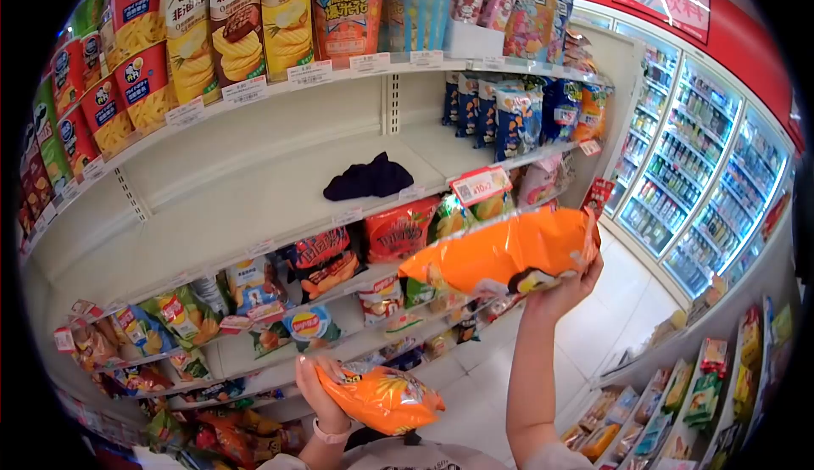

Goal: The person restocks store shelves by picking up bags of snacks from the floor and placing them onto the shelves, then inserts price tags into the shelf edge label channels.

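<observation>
My right hand [570, 290] is closed on a large orange snack bag [509, 254], gripping it near its right end and holding it lengthwise in front of the shelves. Lower down, my left hand [324, 392] grips a smaller orange snack bag [386, 400] by its left side, close to my body. A dark cloth [369, 178] lies crumpled on the shelf board [254, 204] beyond the large bag. Blue snack bags [515, 120] stand at the right end of that same shelf.
Above, a shelf carries tall snack boxes [236, 25] and popcorn tubs [348, 8]. Lower shelves hold chip bags [182, 313] and a red bag [398, 231]. A price sign [481, 186] sticks out from the shelf edge. Drink fridges [687, 139] and another snack rack [708, 385] stand right, beside tiled floor [585, 326].
</observation>
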### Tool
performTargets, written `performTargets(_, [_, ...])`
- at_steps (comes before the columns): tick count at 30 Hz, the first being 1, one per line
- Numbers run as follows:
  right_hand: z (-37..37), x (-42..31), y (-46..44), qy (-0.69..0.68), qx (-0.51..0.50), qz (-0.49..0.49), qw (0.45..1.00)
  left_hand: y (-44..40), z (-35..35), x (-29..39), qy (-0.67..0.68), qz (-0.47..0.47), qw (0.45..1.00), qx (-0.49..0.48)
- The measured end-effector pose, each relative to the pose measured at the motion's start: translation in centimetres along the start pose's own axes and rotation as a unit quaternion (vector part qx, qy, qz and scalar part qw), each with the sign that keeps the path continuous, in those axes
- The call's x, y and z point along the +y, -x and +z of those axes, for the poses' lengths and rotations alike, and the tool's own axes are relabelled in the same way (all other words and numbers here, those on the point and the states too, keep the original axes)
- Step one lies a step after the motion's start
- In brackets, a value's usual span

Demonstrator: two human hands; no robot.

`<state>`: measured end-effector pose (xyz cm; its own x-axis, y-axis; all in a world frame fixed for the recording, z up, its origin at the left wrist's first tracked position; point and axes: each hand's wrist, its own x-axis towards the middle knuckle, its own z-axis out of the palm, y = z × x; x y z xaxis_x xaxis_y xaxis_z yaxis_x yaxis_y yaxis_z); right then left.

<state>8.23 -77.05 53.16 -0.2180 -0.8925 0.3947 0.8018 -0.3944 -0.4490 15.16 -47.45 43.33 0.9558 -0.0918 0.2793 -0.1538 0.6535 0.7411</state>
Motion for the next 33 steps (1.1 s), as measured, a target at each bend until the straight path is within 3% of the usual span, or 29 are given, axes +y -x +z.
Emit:
performTargets(4, [7.6, 5.3, -4.6, 0.013, -0.093, -0.127, 0.987, -2.6, 2.1, -1.6, 0.001, 0.006, 1.000, 0.021])
performTargets(7, [11.6, 9.7, -7.7, 0.102, -0.168, -0.267, 0.943, -4.3, 2.8, -3.2, -0.002, 0.019, 1.000, 0.023])
performTargets(9, [13.7, 12.5, -8.6, 0.156, -0.185, -0.308, 0.920, -5.5, 3.4, -4.3, -0.013, 0.028, 0.999, 0.018])
performTargets(15, [16.2, 22.4, -11.7, 0.209, -0.289, -0.257, 0.898, -7.1, 6.1, -6.4, -0.052, 0.037, 0.997, 0.042])
performTargets(18, [16.9, 26.7, -14.0, 0.225, -0.335, -0.171, 0.899, -7.2, 7.5, -7.7, -0.054, 0.063, 0.994, 0.074])
performTargets(21, [19.4, 30.3, -15.5, 0.243, -0.336, -0.241, 0.878, -7.1, 9.0, -9.5, -0.070, 0.087, 0.986, 0.122])
performTargets(22, [20.5, 30.8, -16.0, 0.270, -0.361, -0.279, 0.848, -6.9, 9.8, -9.7, -0.072, 0.089, 0.985, 0.127])
performTargets(24, [21.7, 34.3, -17.1, 0.268, -0.392, -0.281, 0.834, -6.4, 11.8, -10.0, -0.076, 0.091, 0.983, 0.139])
performTargets(27, [24.0, 47.2, -20.6, 0.192, -0.409, -0.270, 0.850, -5.3, 13.4, -10.8, -0.094, 0.102, 0.974, 0.179])
performTargets(28, [24.3, 45.2, -20.0, 0.387, -0.416, -0.332, 0.753, -4.9, 14.0, -10.7, -0.112, 0.115, 0.971, 0.178])
performTargets(29, [24.6, 42.9, -19.4, 0.543, -0.412, -0.406, 0.609, -4.3, 14.2, -11.0, -0.115, 0.126, 0.967, 0.188])
performTargets(31, [25.2, 42.0, -19.1, 0.577, -0.434, -0.394, 0.568, -3.2, 14.5, -11.6, -0.121, 0.149, 0.959, 0.208])
performTargets(33, [25.8, 43.3, -19.2, 0.572, -0.407, -0.426, 0.571, -1.9, 14.9, -11.8, -0.133, 0.150, 0.947, 0.250])
